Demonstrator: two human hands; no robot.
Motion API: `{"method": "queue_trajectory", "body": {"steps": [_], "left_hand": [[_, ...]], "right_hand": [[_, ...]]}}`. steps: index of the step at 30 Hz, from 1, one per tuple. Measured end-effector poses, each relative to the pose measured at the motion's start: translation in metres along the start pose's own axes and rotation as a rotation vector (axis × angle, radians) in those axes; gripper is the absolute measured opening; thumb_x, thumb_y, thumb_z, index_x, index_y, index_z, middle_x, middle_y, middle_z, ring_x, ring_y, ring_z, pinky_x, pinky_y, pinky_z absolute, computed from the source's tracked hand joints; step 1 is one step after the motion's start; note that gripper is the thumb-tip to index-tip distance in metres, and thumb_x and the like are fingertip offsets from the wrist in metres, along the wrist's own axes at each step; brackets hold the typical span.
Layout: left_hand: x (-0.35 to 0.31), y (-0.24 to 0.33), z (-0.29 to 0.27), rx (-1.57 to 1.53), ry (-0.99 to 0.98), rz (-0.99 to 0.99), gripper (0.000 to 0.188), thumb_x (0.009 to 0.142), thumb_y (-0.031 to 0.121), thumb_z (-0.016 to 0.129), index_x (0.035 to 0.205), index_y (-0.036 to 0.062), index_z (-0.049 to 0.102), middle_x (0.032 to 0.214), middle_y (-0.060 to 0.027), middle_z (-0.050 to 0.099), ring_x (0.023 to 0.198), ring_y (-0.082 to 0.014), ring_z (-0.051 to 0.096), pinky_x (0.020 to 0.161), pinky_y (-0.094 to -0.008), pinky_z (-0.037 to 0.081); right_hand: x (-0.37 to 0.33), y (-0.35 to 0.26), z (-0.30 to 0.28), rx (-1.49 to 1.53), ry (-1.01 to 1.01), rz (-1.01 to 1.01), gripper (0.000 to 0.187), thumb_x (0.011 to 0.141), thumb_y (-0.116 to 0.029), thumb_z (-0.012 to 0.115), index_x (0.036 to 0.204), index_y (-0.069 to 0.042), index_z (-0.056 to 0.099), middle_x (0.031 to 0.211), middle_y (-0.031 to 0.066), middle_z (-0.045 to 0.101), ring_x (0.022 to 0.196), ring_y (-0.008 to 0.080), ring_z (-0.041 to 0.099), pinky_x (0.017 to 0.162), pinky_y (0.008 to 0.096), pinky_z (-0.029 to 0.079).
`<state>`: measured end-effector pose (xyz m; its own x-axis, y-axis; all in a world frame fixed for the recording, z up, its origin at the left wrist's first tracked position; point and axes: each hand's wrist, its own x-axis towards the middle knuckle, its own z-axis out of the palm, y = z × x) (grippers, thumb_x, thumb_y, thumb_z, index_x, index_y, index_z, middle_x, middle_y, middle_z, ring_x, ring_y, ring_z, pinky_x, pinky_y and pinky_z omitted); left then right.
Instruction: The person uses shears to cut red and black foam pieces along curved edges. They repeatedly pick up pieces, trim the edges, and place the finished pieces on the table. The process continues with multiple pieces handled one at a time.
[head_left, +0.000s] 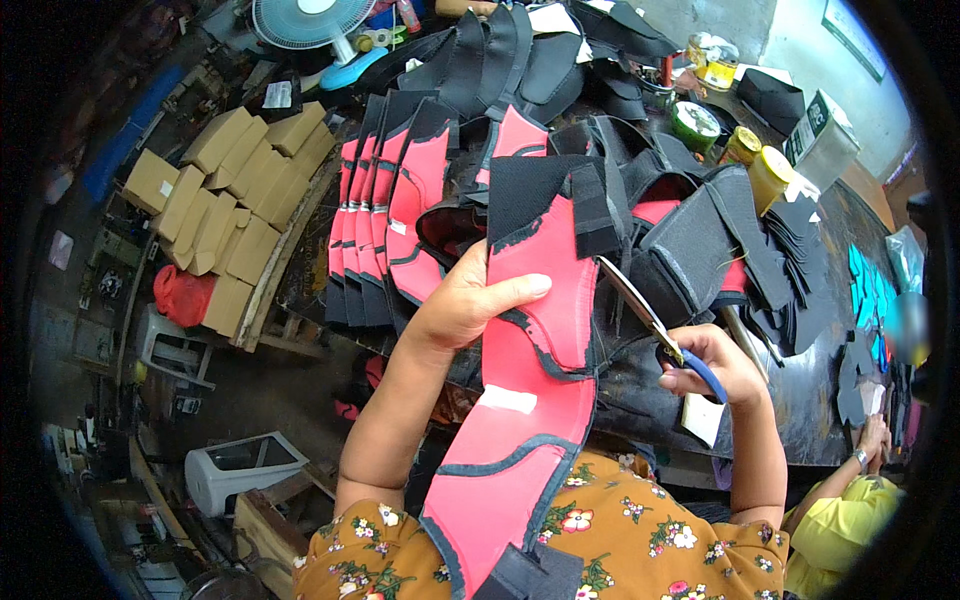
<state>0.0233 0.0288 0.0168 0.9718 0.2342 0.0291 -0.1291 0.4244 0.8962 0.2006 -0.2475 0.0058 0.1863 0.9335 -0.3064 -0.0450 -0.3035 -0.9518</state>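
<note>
A long pink-and-black padded fabric brace (520, 442) hangs in front of me, with dark edging, a white label, and black straps at its upper and lower ends. My left hand (455, 312) grips its left edge, the thumb lying across the pink face. In my right hand (722, 362) is a pair of scissors (640, 305) with blue handles. The blades point up and left, their tips close to the brace's right edge near the upper black strap. They look nearly closed; whether the tips touch the fabric I cannot tell.
Several similar pink-and-black braces (415, 175) stand in a row on the dark worktable (805, 395). Black padded pieces (690, 245) are heaped beyond the scissors. Yellow tins (768, 180) stand at the back right, cardboard boxes (220, 190) at left. A co-worker's hand (874, 435) is at far right.
</note>
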Motion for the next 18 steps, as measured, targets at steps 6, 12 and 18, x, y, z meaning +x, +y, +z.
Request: {"method": "queue_trajectory", "body": {"steps": [6, 12, 18], "left_hand": [[-0.004, 0.015, -0.007, 0.141, 0.034, 0.036, 0.048, 0.089, 0.001, 0.068, 0.134, 0.0005, 0.053, 0.121, -0.0048, 0.063, 0.108, -0.0124, 0.061, 0.096, -0.0308, 0.050], [0.015, 0.138, -0.064, 0.701, 0.219, 0.413, 0.035, 0.085, 0.012, 0.076, 0.116, 0.0005, 0.063, 0.102, -0.0038, 0.070, 0.089, -0.0111, 0.065, 0.086, -0.0296, 0.054], [0.078, 0.129, -0.135, 1.856, 0.771, 0.850, 0.096, 0.072, 0.020, 0.084, 0.153, 0.0158, 0.031, 0.148, -0.0283, 0.038, 0.130, -0.0421, 0.047, 0.107, -0.0492, 0.041]], "right_hand": [[0.000, 0.004, 0.019, -0.014, 0.149, -0.021, 0.029, 0.083, -0.006, 0.077, 0.069, -0.007, 0.052, 0.067, -0.0095, 0.047, 0.064, -0.0004, 0.041, 0.054, 0.0205, 0.032], [-0.012, -0.004, 0.021, -0.027, 0.167, -0.060, 0.027, 0.083, -0.007, 0.078, 0.072, -0.008, 0.053, 0.069, -0.0087, 0.049, 0.066, 0.0003, 0.044, 0.056, 0.0205, 0.035], [-0.026, -0.003, 0.009, -0.346, 0.282, -0.326, 0.033, 0.074, -0.021, 0.084, 0.078, -0.005, 0.056, 0.071, 0.0008, 0.051, 0.067, 0.0103, 0.049, 0.062, 0.0269, 0.041]]}}
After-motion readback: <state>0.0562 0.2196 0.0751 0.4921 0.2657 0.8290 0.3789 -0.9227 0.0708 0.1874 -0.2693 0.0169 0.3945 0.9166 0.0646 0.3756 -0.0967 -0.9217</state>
